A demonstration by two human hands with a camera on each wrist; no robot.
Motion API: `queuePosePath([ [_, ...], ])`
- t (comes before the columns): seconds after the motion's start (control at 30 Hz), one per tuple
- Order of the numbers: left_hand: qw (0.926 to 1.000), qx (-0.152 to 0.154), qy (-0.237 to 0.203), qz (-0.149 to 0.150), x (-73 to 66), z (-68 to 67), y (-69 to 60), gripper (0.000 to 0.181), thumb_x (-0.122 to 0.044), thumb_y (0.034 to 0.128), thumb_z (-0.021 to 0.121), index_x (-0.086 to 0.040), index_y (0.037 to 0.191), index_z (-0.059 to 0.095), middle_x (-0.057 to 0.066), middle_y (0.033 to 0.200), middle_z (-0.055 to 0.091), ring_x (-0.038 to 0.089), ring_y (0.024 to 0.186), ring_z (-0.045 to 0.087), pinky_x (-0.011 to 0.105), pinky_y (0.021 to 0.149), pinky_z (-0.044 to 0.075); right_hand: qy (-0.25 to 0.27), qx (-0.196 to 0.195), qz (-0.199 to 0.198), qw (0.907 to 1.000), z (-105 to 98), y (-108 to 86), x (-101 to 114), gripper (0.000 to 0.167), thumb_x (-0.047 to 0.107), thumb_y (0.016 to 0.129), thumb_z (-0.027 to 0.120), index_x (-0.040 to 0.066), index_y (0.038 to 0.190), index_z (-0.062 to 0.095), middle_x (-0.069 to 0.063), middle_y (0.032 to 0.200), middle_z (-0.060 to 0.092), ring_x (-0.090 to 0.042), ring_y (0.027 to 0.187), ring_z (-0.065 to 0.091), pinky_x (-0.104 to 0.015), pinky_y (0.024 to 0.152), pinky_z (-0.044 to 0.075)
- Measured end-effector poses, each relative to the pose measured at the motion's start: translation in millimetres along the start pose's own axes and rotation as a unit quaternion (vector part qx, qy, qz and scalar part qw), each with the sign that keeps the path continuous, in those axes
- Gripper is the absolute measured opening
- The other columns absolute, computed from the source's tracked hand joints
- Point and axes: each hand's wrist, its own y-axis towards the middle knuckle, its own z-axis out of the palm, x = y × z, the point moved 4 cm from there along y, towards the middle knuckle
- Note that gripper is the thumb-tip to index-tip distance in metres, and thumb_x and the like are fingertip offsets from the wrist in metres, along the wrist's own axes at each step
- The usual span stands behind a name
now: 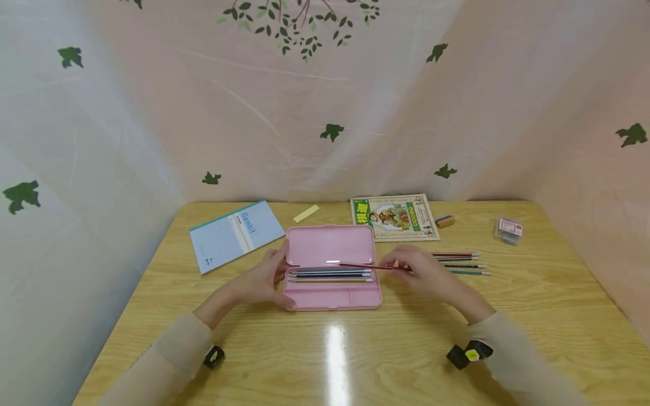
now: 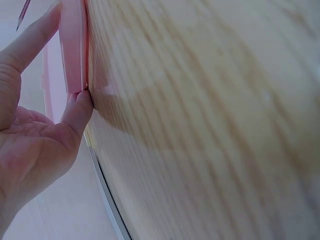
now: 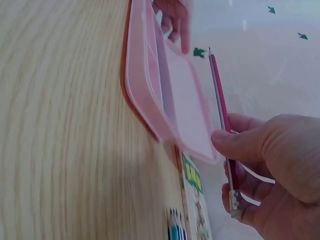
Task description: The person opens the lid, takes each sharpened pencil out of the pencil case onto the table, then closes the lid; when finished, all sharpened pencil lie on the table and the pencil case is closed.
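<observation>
A pink pencil case (image 1: pixel 311 298) lies open on the table, its lid (image 1: pixel 330 243) tilted back. Several pencils (image 1: pixel 330 276) lie side by side in its rear compartment; the narrow front compartments look bare. My left hand (image 1: pixel 260 280) grips the case's left end, thumb at the front corner and fingers (image 2: pixel 77 112) at the far side. A red pencil (image 3: pixel 220 95) with a white eraser end is pinched between the thumb and fingers of my right hand (image 1: pixel 424 273). It points leftward above the case's right rear edge.
Several loose pencils (image 1: pixel 464 265) lie right of my right hand. Behind are a blue notebook (image 1: pixel 236 234), a yellow strip (image 1: pixel 306 213), a green-and-white booklet (image 1: pixel 396 217), a small blue-and-orange item (image 1: pixel 444 221) and a clear small box (image 1: pixel 508 231). A patterned cloth (image 1: pixel 284 124) hangs behind the table.
</observation>
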Motion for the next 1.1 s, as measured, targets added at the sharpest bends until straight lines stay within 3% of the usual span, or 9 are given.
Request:
queuePosePath([
  [0.4, 1.0000, 0.000, 0.004, 0.003, -2.7, -1.6, -1.3, 0.144, -0.018, 0.0700, 0.096, -0.013, 0.161, -0.016, 0.016, 0.143, 0.018, 0.028, 0.140, 0.027, 0.037, 0.119, 0.030, -0.025, -0.009, -0.018, 0.9995, -40, -50.5, -39, 0.027, -0.008, 0.090, 0.071, 0.013, 0.108, 0.074, 0.004, 0.102, 0.069, -0.005, 0.085, 0.057, -0.023, 0.065, 0.053],
  [0.53, 0.9999, -0.004, 0.009, -0.009, -0.7, -1.7, -1.4, 0.143, -0.020, 0.0697, 0.096, -0.012, 0.161, -0.014, 0.017, 0.145, 0.018, 0.028, 0.141, 0.034, 0.036, 0.118, 0.030, -0.025, -0.012, -0.015, 0.9995, -49, -68.9, -55, 0.028, -0.010, 0.088, 0.072, 0.011, 0.107, 0.073, 0.002, 0.098, 0.069, -0.003, 0.081, 0.055, -0.022, 0.062, 0.052],
  [0.8, 0.9999, -0.006, 0.003, -0.010, 1.1, -1.7, -2.3, 0.143, -0.021, 0.0697, 0.096, -0.010, 0.161, -0.013, 0.019, 0.148, 0.017, 0.031, 0.142, 0.038, 0.036, 0.117, 0.031, -0.055, -0.010, -0.014, 0.9984, -56, -96.8, -82, 0.032, -0.011, 0.084, 0.075, 0.012, 0.105, 0.074, 0.005, 0.097, 0.068, -0.002, 0.084, 0.054, -0.020, 0.065, 0.051],
  [1.1, 1.0000, -0.004, 0.000, -0.009, -1.6, -1.0, -2.5, 0.142, -0.019, 0.0702, 0.096, -0.012, 0.161, -0.013, 0.018, 0.147, 0.017, 0.030, 0.142, 0.038, 0.036, 0.118, 0.031, -0.083, -0.003, 0.019, 0.9964, -57, -109.9, -101, 0.034, -0.010, 0.083, 0.076, 0.016, 0.104, 0.075, 0.010, 0.099, 0.068, -0.003, 0.087, 0.058, -0.020, 0.070, 0.054],
])
